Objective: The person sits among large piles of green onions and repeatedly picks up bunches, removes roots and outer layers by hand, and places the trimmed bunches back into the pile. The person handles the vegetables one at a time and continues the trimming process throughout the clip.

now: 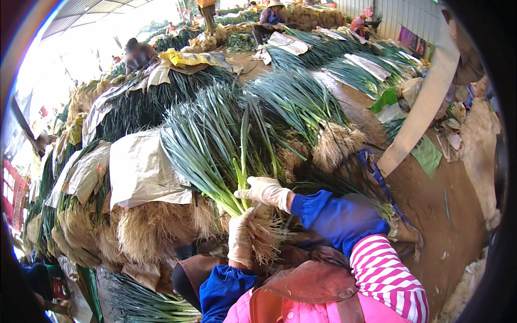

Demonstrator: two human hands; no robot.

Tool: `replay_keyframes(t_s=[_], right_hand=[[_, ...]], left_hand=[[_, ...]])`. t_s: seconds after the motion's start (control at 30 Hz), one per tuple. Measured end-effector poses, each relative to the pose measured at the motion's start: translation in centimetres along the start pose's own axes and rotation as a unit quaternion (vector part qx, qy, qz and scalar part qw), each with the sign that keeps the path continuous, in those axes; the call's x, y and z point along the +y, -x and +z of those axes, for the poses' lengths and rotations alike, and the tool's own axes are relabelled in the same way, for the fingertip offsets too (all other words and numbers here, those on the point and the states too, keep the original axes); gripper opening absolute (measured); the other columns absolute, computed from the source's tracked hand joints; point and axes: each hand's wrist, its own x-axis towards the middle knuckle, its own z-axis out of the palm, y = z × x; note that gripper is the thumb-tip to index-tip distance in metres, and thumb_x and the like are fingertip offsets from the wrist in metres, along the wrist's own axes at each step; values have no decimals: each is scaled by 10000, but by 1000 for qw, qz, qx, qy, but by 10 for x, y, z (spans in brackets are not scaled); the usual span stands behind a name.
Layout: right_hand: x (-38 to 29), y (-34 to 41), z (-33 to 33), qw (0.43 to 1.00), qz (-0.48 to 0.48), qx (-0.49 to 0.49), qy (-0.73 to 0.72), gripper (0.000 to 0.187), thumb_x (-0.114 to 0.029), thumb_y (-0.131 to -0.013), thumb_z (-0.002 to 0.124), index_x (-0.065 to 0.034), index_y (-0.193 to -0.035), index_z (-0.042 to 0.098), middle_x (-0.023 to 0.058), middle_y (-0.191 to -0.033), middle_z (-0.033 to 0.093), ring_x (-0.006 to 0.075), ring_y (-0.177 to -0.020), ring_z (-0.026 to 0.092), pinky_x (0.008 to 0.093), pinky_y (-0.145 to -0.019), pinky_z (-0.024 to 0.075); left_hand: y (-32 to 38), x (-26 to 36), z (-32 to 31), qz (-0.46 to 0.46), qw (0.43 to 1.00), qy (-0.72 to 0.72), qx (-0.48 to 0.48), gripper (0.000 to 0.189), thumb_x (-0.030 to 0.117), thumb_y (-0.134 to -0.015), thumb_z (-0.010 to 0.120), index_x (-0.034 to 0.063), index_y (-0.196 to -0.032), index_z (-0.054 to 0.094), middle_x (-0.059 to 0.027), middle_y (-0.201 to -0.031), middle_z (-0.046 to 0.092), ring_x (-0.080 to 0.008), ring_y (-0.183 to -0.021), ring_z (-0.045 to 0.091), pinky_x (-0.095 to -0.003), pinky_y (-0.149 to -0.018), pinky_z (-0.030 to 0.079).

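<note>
A bunch of long green leafy stalks, like green onions (pixel 202 161), stands upright before me, its pale hairy roots (pixel 264 234) low at its base. Around that base my gloved left hand (pixel 241 236) is closed. My gloved right hand (pixel 264 191) grips a lighter green stalk (pixel 241 173) at the front of the bunch, just above the left hand. Both gloves are whitish. Another bunch with tan roots (pixel 337 143) lies just beyond, to the right.
Rooted bundles under a white woven sheet (pixel 147 167) are stacked at left. More green stalks (pixel 149 300) lie at lower left. A pale strap-like strip (pixel 420 101) crosses the right side above brown floor (pixel 444 226). Several people work farther back, one in a hat (pixel 270 22).
</note>
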Motion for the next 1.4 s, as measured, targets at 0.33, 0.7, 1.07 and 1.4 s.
replay_keyframes(t_s=[0.33,0.7,1.07,1.4], right_hand=[[24,-22,0,796,-72,-125,-588,419,-366,-957,642,33,-1082,672,79,-811,675,177,-700,657,289,-654,531],[-7,19,-12,964,-149,189,-115,350,-395,-959,581,-63,-946,693,167,-861,694,361,-820,668,411,-715,524],[-45,92,-21,882,-248,31,-400,232,-221,-975,629,4,-1024,656,80,-885,679,188,-789,640,353,-731,508],[47,69,-117,929,57,-69,360,396,-447,-889,596,-64,-906,695,152,-852,702,349,-826,689,445,-761,537]], left_hand=[[28,17,21,-46,952,248,-173,421,235,-958,606,30,-1320,539,-115,-1072,685,-231,-939,664,-384,-853,543],[9,2,11,-17,980,180,-79,407,230,-937,622,-12,-1263,598,-75,-891,692,-181,-698,637,-305,-661,548],[11,10,14,123,991,44,-11,180,177,-923,617,15,-976,674,-25,-734,631,-124,-619,600,-250,-589,484],[13,17,20,5,989,130,-68,368,204,-921,636,-14,-1218,641,-53,-911,694,-117,-686,606,-242,-670,525]])
